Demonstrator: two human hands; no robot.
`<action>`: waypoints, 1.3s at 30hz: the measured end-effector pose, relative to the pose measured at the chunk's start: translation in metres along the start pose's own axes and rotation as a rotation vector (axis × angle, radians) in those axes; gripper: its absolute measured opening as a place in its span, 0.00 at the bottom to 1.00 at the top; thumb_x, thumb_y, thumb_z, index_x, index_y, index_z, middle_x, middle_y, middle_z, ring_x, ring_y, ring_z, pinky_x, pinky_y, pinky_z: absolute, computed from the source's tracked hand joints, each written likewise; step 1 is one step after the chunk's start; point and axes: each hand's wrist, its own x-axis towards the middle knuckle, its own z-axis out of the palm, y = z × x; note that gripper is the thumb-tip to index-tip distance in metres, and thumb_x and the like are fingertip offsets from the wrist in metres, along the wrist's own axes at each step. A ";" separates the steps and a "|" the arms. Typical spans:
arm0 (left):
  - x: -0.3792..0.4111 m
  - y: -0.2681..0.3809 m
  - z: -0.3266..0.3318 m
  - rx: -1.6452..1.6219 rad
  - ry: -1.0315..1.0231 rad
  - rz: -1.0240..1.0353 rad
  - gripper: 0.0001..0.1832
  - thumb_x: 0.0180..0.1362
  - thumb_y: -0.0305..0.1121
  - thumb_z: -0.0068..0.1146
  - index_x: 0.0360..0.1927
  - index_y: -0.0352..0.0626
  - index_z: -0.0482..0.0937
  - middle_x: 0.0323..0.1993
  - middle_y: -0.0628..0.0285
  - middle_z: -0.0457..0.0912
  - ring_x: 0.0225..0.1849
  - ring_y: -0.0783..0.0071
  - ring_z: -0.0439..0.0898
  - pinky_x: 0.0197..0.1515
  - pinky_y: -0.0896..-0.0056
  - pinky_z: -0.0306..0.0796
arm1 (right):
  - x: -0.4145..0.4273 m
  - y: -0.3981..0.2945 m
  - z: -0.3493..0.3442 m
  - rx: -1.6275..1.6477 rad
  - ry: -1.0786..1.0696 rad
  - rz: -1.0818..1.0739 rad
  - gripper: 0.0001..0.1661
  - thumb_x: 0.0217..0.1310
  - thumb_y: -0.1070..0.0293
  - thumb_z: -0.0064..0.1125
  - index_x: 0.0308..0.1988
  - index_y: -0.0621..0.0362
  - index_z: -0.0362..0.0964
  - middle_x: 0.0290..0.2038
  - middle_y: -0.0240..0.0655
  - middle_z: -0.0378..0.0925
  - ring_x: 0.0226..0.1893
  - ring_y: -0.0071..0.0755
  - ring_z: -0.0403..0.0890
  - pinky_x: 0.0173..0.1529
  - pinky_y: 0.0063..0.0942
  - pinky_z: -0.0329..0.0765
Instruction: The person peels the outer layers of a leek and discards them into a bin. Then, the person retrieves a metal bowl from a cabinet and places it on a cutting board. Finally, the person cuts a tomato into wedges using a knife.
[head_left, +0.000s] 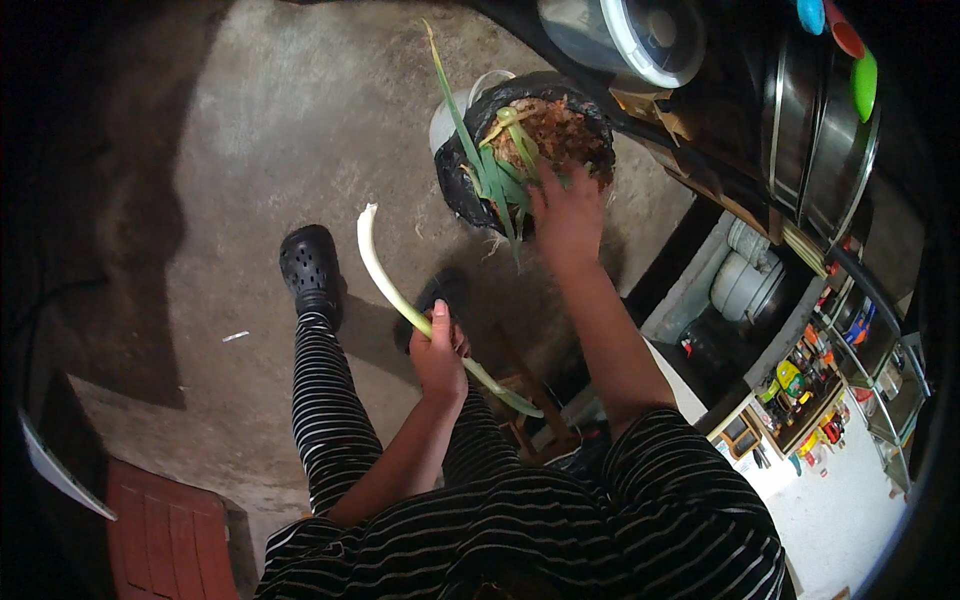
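Note:
A long spring onion or leek stalk (386, 281), white at one end and green at the other, is gripped around its middle by my left hand (441, 356). My right hand (568, 214) reaches over the near edge of a bin lined with a black plastic bag (456, 176). Its fingers are spread and slightly blurred at the green leaves (489, 176) in the bin; whether they touch them I cannot tell. Brownish scraps (566, 131) fill the bin's far part. One long leaf sticks out past the rim.
A lidded clear plastic bucket (652, 41) stands above the bin on a dark shelf. Metal pots (746, 285) sit in a recess at right, near a counter with a wooden organizer (806, 409). A red plastic chair (171, 529) is at lower left.

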 end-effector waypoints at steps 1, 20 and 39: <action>0.000 0.000 0.000 -0.004 -0.007 -0.004 0.22 0.67 0.47 0.51 0.21 0.52 0.60 0.13 0.72 0.60 0.15 0.80 0.58 0.20 0.73 0.55 | 0.003 0.001 -0.003 0.057 -0.002 0.050 0.22 0.61 0.63 0.60 0.55 0.55 0.71 0.54 0.47 0.71 0.44 0.52 0.77 0.50 0.42 0.75; 0.005 -0.017 -0.006 0.039 -0.037 0.019 0.21 0.68 0.45 0.50 0.21 0.51 0.61 0.13 0.73 0.60 0.15 0.83 0.58 0.19 0.76 0.54 | -0.102 0.042 0.204 1.376 -0.323 0.962 0.33 0.57 0.57 0.67 0.55 0.66 0.68 0.44 0.40 0.79 0.43 0.34 0.81 0.44 0.32 0.77; 0.011 -0.020 -0.004 0.013 -0.189 -0.119 0.18 0.69 0.46 0.50 0.26 0.50 0.62 0.16 0.74 0.60 0.18 0.82 0.58 0.23 0.75 0.55 | 0.034 0.076 -0.012 0.657 -0.211 0.420 0.35 0.62 0.50 0.61 0.59 0.66 0.67 0.32 0.37 0.80 0.30 0.25 0.80 0.39 0.28 0.76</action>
